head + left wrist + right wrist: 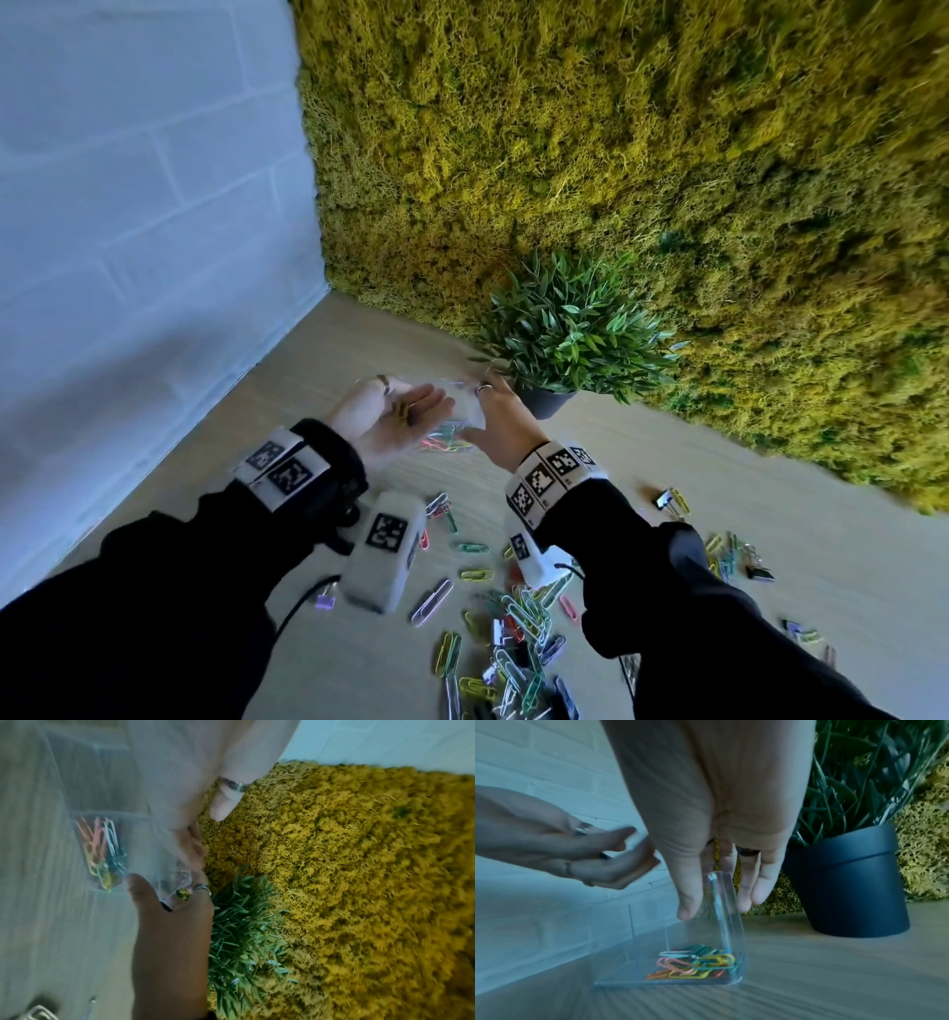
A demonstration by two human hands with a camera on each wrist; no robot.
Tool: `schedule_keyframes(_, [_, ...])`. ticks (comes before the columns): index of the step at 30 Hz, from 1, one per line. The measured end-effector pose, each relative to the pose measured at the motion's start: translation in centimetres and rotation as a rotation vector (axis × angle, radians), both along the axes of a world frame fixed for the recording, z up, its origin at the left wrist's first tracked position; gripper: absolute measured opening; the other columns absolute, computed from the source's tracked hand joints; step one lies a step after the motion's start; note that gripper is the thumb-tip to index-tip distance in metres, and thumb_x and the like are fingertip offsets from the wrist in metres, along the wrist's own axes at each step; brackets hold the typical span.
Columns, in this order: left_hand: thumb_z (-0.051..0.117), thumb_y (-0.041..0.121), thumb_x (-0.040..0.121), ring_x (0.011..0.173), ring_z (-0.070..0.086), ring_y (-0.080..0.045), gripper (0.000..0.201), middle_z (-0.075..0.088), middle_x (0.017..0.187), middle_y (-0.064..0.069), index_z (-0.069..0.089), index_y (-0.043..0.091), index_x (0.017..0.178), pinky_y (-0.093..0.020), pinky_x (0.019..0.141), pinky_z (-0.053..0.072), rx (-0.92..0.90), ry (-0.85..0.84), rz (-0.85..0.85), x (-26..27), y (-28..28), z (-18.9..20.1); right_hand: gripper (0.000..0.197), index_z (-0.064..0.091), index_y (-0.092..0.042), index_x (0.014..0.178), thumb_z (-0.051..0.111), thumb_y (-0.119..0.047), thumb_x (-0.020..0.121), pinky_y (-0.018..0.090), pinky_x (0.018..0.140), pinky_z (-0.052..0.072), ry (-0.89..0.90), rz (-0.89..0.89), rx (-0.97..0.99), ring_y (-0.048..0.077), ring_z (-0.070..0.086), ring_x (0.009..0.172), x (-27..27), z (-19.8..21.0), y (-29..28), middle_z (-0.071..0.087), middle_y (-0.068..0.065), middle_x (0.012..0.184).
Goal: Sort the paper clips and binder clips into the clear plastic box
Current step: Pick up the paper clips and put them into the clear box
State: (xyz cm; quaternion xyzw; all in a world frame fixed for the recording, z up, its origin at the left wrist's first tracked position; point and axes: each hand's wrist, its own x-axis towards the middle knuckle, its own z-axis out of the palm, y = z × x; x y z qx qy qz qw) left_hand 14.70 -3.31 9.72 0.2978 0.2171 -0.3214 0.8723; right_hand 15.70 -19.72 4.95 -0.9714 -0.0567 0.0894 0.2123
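Observation:
The clear plastic box (464,411) stands on the wooden table near the plant, with several coloured paper clips (698,963) in its bottom. My right hand (716,906) pinches one wall (726,923) of it, thumb inside and fingers outside. Just left of and above the box's mouth, my left hand (411,398) is turned palm up, its fingers loosely curled round a dark binder clip (403,411). In the left wrist view the paper clips (100,850) show through the blurred box, beside my right thumb (144,898).
Many loose paper clips (518,616) lie on the table in front of me. Binder clips (665,498) are scattered to the right, and a purple one (326,601) lies at the left. A potted plant (544,403) stands right behind the box, against a moss wall (667,154) and a white brick wall (128,205).

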Motion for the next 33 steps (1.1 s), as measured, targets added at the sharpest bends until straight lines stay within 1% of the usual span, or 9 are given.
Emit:
schedule_keyframes(2, [0.031,0.009,0.096,0.107,0.053,-0.034,0.024,0.052,0.097,-0.025,0.049,-0.007,0.093,-0.049,0.082,0.052,0.024,0.023,0.002,0.2,-0.8,0.3,0.059,0.045,-0.007,0.13,0.071,-0.015,0.078,0.034,0.111,0.032,-0.022,0.004,0.07,0.023,0.039,0.132,-0.4,-0.1,-0.4,0.034,0.006,0.144])
schedule_keyframes(6, [0.036,0.02,0.095,0.119,0.049,-0.035,0.041,0.045,0.106,-0.022,0.041,-0.014,0.118,-0.049,0.085,0.051,0.021,0.012,-0.062,0.5,-0.8,0.1,0.069,0.034,-0.01,0.141,0.068,-0.012,0.081,0.034,0.113,0.029,-0.049,0.012,0.109,0.025,0.037,0.135,-1.3,-0.2,-0.5,0.034,0.01,0.145])
schedule_keyframes(11, [0.034,0.028,0.094,0.072,0.046,-0.019,0.026,0.043,0.074,-0.008,0.043,0.005,0.088,-0.04,0.072,0.053,0.117,-0.087,-0.177,0.1,-0.1,1.0,0.056,0.044,-0.006,0.132,0.059,-0.034,0.085,0.04,0.107,0.035,-0.143,-0.111,0.058,0.027,0.04,0.126,-3.9,0.7,-0.9,0.035,0.007,0.139])
schedule_keyframes(14, [0.034,0.01,0.094,0.086,0.06,-0.014,0.024,0.061,0.098,-0.008,0.054,0.004,0.108,-0.028,0.079,0.054,0.429,-0.389,-0.204,-1.8,0.8,0.8,0.033,0.059,-0.011,0.112,0.045,-0.029,0.087,0.038,0.099,0.041,-0.284,-0.113,0.139,0.024,0.052,0.109,-7.3,0.7,-1.7,0.051,0.004,0.119])
schedule_keyframes(18, [0.039,-0.015,0.085,0.075,0.061,0.012,0.043,0.064,0.104,-0.005,0.06,0.021,0.098,-0.009,0.063,0.048,0.99,-0.887,-0.496,-5.1,1.3,-2.7,0.038,0.051,-0.003,0.125,0.042,-0.005,0.088,0.029,0.108,0.03,0.108,0.152,0.036,0.022,0.043,0.123,-10.2,-0.4,-2.1,0.043,0.007,0.134])
schedule_keyframes(21, [0.041,-0.011,0.082,0.122,0.049,-0.009,0.054,0.048,0.138,-0.01,0.046,0.011,0.131,-0.019,0.098,0.039,1.353,-1.123,-0.818,-5.7,-0.4,-5.0,0.056,0.032,-0.004,0.141,0.038,0.001,0.085,0.034,0.11,0.028,0.18,0.273,-0.18,0.026,0.031,0.134,-10.4,-1.7,-1.0,0.027,0.005,0.149])
schedule_keyframes(23, [0.041,-0.002,0.088,0.134,0.037,-0.019,0.058,0.036,0.147,-0.01,0.027,0.01,0.143,-0.023,0.105,0.029,1.485,-1.155,-0.912,-6.2,-1.6,-5.3,0.065,0.022,-0.017,0.146,0.037,0.001,0.085,0.042,0.108,0.029,0.156,0.292,-0.27,0.03,0.029,0.135,-10.3,-2.3,-0.2,0.021,0.0,0.154])
schedule_keyframes(28, [0.04,-0.002,0.09,0.085,0.053,-0.012,0.063,0.048,0.13,-0.011,0.016,0.017,0.145,-0.016,0.067,0.04,1.43,-1.141,-1.106,-8.7,-0.8,-5.5,0.055,0.036,-0.016,0.141,0.036,0.001,0.089,0.047,0.105,0.036,0.129,0.47,-0.339,0.031,0.033,0.133,-11.3,-3.0,-1.5,0.029,0.001,0.152])
schedule_keyframes(33, [0.05,0.004,0.088,0.131,0.037,-0.014,0.063,0.037,0.144,-0.004,0.025,0.02,0.144,-0.012,0.094,0.027,1.356,-1.174,-1.025,-10.8,1.3,-6.4,0.044,0.044,-0.007,0.135,0.046,-0.017,0.092,0.041,0.108,0.034,0.215,0.309,-0.165,0.028,0.04,0.126,-13.7,-3.0,-3.3,0.036,0.009,0.144])
